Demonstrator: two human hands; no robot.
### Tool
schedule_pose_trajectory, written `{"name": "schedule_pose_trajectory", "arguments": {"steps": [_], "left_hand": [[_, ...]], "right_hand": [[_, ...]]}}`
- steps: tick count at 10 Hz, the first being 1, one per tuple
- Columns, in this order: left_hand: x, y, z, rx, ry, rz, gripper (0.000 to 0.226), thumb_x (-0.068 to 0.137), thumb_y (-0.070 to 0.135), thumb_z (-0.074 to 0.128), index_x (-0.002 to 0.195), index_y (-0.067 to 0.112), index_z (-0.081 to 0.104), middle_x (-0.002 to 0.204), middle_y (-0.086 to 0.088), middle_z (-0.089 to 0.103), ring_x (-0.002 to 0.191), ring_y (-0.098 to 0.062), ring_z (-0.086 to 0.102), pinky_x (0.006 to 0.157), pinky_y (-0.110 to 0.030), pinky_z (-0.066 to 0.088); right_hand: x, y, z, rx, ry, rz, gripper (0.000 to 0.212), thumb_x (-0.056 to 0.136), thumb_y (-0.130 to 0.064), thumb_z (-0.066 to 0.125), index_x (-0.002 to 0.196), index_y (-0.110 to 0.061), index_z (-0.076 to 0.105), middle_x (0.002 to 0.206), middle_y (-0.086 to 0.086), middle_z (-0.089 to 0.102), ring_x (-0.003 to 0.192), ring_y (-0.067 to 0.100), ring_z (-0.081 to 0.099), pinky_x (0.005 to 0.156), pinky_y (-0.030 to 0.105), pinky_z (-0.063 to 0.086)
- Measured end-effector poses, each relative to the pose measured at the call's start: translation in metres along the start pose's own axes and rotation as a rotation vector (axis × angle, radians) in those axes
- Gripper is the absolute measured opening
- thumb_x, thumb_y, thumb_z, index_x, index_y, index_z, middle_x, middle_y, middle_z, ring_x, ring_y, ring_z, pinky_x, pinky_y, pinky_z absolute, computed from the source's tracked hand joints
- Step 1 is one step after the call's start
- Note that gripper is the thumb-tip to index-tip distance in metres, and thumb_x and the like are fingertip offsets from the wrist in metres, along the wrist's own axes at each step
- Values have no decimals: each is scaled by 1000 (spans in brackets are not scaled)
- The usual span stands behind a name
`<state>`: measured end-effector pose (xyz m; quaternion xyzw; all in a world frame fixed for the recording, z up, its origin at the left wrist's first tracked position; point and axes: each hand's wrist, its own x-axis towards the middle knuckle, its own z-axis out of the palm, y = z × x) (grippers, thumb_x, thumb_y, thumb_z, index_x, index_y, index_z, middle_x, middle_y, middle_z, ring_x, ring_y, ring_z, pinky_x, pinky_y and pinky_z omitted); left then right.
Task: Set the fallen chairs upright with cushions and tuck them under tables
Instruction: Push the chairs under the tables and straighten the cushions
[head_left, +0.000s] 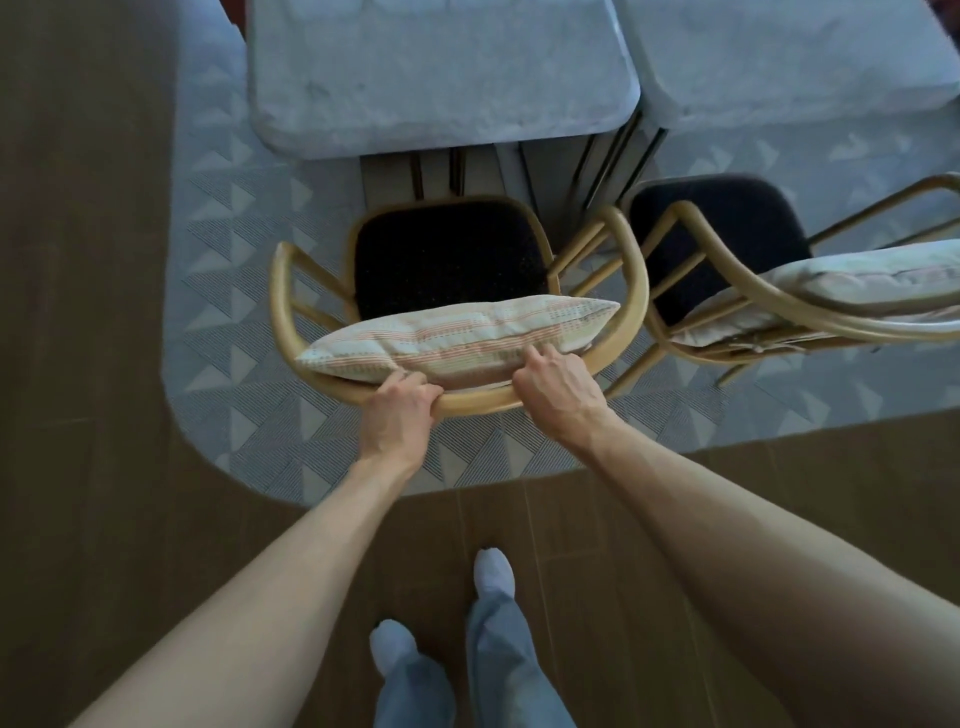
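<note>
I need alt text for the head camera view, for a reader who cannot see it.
Seen from above, the left hand and right hand grip the curved wooden back of an upright chair with a striped cushion, facing a grey table. A second chair stands to the right.

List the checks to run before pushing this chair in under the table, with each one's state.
1. Chair upright: ok.
2. Left hand gripping the back rail: ok.
3. Right hand on the rail: ok, its fingers also touch the striped cushion.
4. Cushion against the backrest: ok.
5. Seat tucked under the table: not ok, fully exposed.
6. Clearance from the neighbouring chair: cannot tell; arms look very close.
</note>
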<state>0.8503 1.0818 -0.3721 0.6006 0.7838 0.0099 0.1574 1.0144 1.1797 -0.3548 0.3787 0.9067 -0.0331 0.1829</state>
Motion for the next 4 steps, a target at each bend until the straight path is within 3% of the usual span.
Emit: {"name": "schedule_pose_trajectory", "arguments": {"steps": [2, 3, 4], "left_hand": [[1, 6, -1, -97, 2, -74, 35, 86, 14, 76, 120, 17, 71, 114, -2, 69, 111, -20, 57, 97, -33, 47], [-8, 6, -8, -177, -105, -114, 44, 89, 15, 72, 132, 15, 64, 126, -5, 62, 121, -22, 50, 105, -35, 41], [-15, 6, -36, -474, -172, -200, 47, 91, 25, 72, 136, 20, 60, 133, -3, 62, 123, -20, 55, 104, -36, 44]], "right_hand": [[-10, -4, 3, 51, 47, 22, 24, 97, -9, 61, 119, -5, 71, 123, 13, 59, 110, 30, 58, 84, 40, 54], [-17, -6, 2, 143, 7, 51, 24, 97, -9, 59, 119, -4, 69, 126, 13, 57, 117, 31, 54, 92, 42, 52], [-19, -2, -21, 445, -51, 151, 24, 96, -13, 56, 114, -4, 68, 119, 13, 65, 107, 29, 62, 90, 45, 57]]}}
